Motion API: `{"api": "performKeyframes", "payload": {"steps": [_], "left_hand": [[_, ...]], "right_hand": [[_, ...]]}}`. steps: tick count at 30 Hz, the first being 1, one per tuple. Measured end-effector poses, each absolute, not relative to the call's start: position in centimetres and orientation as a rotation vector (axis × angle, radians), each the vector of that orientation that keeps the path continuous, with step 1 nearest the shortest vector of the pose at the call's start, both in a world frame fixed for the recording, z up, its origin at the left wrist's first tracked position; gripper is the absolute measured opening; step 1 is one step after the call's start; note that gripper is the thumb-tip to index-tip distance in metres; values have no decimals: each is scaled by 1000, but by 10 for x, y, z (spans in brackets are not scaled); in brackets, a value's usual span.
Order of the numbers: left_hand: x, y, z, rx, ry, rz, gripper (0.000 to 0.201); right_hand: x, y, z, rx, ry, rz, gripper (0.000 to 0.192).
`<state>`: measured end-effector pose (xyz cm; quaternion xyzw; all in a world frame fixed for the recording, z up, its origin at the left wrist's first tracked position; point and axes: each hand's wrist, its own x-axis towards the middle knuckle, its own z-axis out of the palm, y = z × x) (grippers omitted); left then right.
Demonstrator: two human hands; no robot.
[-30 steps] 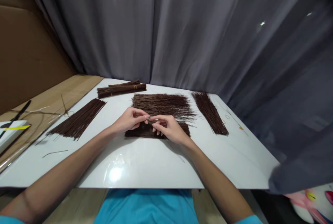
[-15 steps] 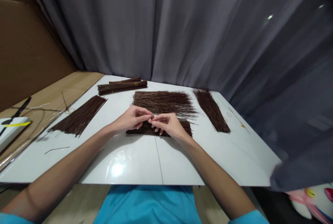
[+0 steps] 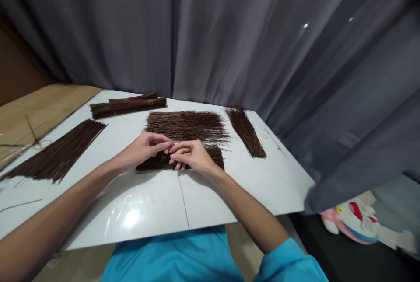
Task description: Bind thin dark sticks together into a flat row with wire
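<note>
My left hand (image 3: 151,147) and my right hand (image 3: 191,155) meet above the near bundle of dark brown thin sticks (image 3: 215,158). Both sets of fingers are closed in a pinch, thumb to fingertips, almost touching each other. Whatever lies between the fingertips is too small to make out. The near bundle lies crosswise on the white table (image 3: 157,212), its middle hidden by my hands. Just behind it a wider, looser layer of brown sticks (image 3: 187,124) is spread out, with ragged ends to the right.
A fanned bundle (image 3: 59,153) lies at left and another slanting bundle (image 3: 246,133) at right. Tied bundles (image 3: 131,106) sit at the back left. Beside the right bundle are small rings (image 3: 265,137). A grey curtain (image 3: 210,33) hangs behind; a plush toy (image 3: 356,221) lies lower right.
The view has swung to the right, so the table's contents shift left and more of the toy shows. My hands keep the same pinched pose over the near bundle.
</note>
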<state>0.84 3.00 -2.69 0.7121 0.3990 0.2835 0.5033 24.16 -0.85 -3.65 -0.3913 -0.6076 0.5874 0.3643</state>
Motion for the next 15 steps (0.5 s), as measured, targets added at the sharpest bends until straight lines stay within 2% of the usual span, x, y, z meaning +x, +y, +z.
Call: {"api": "performKeyframes", "payload": {"steps": [7,15], "left_hand": [[6,28,-22,1741,1028,655,46],[9,23,-14,1634,912,631,44]], "right_hand": [[243,-8,-38,-984,-1548,1508,30],[244,-5,-41,-997,-1551,1473,38]]}}
